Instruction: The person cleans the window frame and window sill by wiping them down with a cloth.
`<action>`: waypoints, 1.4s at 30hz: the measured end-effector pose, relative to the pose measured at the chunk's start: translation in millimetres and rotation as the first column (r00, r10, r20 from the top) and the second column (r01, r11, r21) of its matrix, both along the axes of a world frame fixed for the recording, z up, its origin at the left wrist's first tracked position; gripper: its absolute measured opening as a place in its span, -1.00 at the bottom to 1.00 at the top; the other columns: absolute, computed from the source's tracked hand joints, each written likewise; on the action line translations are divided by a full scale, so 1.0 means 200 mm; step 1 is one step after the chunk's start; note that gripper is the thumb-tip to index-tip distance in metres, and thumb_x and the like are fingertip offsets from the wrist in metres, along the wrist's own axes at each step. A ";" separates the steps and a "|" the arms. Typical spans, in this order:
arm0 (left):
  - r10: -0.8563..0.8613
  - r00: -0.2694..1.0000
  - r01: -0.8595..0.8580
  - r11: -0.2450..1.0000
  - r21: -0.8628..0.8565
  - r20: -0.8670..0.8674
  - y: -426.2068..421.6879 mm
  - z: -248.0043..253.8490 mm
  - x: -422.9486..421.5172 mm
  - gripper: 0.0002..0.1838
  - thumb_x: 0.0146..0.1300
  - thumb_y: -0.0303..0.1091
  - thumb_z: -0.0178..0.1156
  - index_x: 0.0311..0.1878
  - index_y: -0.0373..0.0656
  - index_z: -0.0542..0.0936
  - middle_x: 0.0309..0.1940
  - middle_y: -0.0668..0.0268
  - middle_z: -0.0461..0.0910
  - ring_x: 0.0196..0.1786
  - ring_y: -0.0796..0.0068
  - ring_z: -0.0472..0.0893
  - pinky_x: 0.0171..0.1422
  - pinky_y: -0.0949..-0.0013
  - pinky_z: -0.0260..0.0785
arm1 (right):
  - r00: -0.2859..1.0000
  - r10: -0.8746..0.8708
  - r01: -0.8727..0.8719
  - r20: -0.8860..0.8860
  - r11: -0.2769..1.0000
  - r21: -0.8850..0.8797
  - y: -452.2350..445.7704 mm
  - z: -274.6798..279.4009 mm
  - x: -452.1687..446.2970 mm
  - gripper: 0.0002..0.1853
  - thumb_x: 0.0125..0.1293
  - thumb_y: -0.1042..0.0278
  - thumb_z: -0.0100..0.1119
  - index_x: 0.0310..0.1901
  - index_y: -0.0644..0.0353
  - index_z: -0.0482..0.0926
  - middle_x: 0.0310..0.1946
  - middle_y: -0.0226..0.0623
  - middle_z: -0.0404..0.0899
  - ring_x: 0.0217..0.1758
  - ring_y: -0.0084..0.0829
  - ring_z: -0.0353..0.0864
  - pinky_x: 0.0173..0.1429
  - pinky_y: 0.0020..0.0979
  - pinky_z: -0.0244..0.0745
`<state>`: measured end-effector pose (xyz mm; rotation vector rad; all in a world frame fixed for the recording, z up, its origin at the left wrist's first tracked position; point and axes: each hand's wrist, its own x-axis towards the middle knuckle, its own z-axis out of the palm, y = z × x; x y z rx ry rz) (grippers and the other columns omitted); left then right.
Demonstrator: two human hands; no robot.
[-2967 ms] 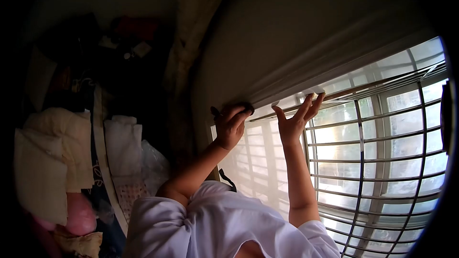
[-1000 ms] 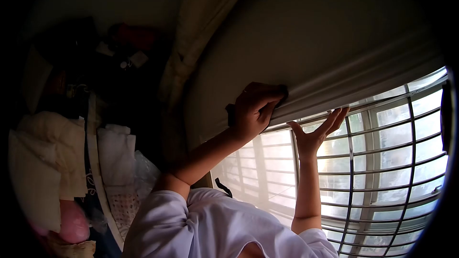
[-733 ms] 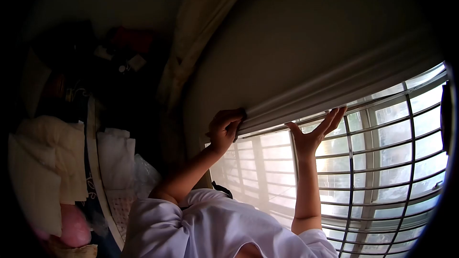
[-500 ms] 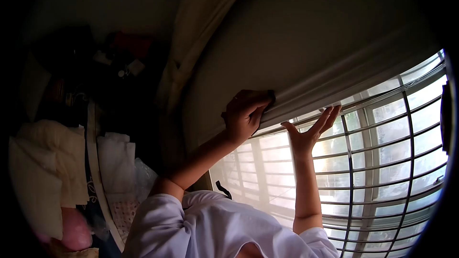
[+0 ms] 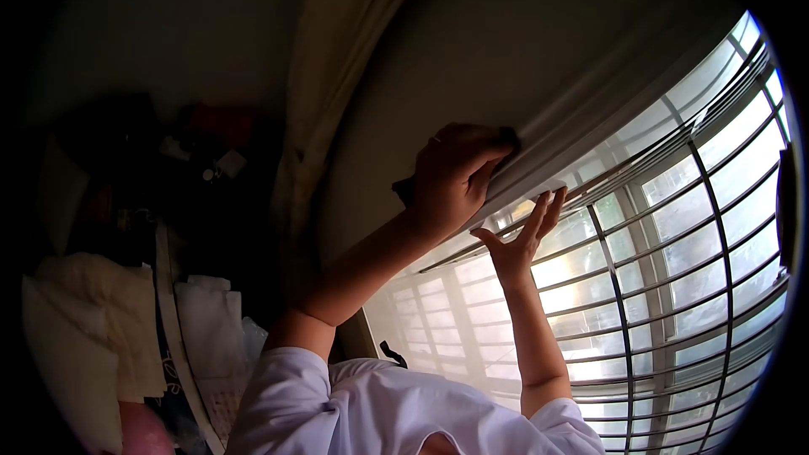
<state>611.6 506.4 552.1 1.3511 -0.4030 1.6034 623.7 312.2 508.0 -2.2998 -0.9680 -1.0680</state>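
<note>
Closed: your left hand (image 5: pixel 445 184) gripped a dark wad (image 5: pixel 507 137), apparently cloth, mid-frame at the pale panel (image 5: pixel 539 149). Right hand (image 5: pixel 511 254) open, fingertips near panel's edge. A loosened pinch risked dropping the wad.

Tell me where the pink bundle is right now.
The pink bundle is near the bottom left of the head view, just below the cream cloth and left of the white shirt.

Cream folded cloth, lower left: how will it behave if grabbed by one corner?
Probably floppy: the cream folded cloth shows soft creases and rounded bends. It would likely sag or unfold, as its layers look loose. Rolling seems unlikely, given its broad, flattish shape.
</note>
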 end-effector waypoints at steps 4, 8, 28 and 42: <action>-0.172 0.985 0.172 0.985 -0.003 0.030 0.04 0.17 0.06 -0.80 0.06 -0.63 0.31 -0.25 -0.13 0.68 -0.27 0.33 0.70 -0.24 0.35 0.67 -0.20 0.39 0.50 | 0.999 -0.021 0.022 0.027 1.000 -0.022 -0.01 0.00 0.01 0.41 -0.33 0.10 0.67 0.53 -0.05 -0.18 0.51 0.04 -0.41 0.58 0.09 -0.34 0.49 0.10 -0.03; -0.014 0.997 0.015 1.000 0.020 -0.071 0.01 -0.15 0.01 -0.78 0.06 -0.65 0.30 -0.24 -0.11 0.68 -0.29 0.30 0.70 -0.26 0.36 0.66 -0.20 0.37 0.51 | 1.000 0.005 -0.005 0.026 1.000 0.005 0.00 0.00 0.01 0.41 -0.38 0.12 0.68 0.52 -0.03 -0.13 0.51 0.04 -0.39 0.58 0.10 -0.32 0.50 0.10 -0.03; 0.048 0.991 -0.048 0.999 0.003 -0.127 -0.18 -0.45 -0.19 -0.78 0.02 -0.66 0.31 -0.26 -0.14 0.67 -0.22 0.34 0.65 -0.23 0.35 0.60 -0.18 0.37 0.44 | 0.999 -0.002 0.002 0.035 1.000 0.002 -0.05 0.01 0.04 0.39 -0.36 0.08 0.67 0.52 -0.02 -0.12 0.51 0.07 -0.37 0.57 0.12 -0.31 0.49 0.09 -0.04; -0.019 0.999 0.023 0.996 0.087 -0.043 -0.08 -0.02 -0.07 -0.79 0.07 -0.59 0.31 -0.21 -0.11 0.66 -0.20 0.33 0.65 -0.19 0.35 0.60 -0.16 0.37 0.45 | 1.000 -0.015 0.015 0.015 0.999 0.030 -0.03 0.00 0.02 0.39 -0.39 0.12 0.68 0.51 0.01 -0.07 0.51 0.06 -0.35 0.57 0.12 -0.30 0.50 0.07 -0.05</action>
